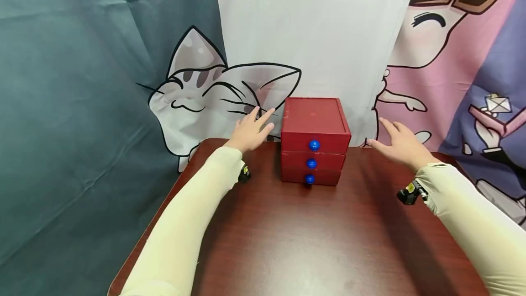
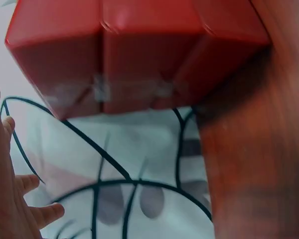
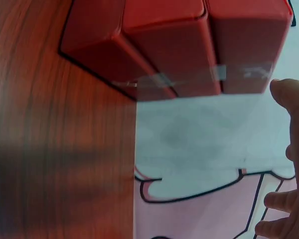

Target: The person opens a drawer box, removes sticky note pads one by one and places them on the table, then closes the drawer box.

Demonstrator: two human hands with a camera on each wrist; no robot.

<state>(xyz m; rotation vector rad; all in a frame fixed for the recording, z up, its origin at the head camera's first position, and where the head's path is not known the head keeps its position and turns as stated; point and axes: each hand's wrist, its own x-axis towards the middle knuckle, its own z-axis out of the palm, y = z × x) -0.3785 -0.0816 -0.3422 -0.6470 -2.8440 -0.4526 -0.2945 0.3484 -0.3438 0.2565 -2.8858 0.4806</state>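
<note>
A red box of three stacked drawers (image 1: 314,115) stands at the far edge of the table, with a round blue knob (image 1: 314,145) on each drawer front. To its left my left hand (image 1: 250,130) hovers with fingers spread, holding nothing. On the other side my right hand (image 1: 400,144) is raised, its fingers extended and apart from the box. The left wrist view shows the box's side (image 2: 139,69) with clear tape across the seams, the left hand (image 2: 10,184) at the edge. Similar tape marks the side (image 3: 189,59) in the right wrist view, beside the right hand (image 3: 296,149).
The dark wooden table (image 1: 304,236) lies beneath both arms. Behind it hangs a printed curtain (image 1: 328,31) with a cartoon cat and a cartoon figure, close to the table's far edge. A small black wrist camera (image 1: 244,173) sits on the left sleeve, another camera (image 1: 411,193) on the right.
</note>
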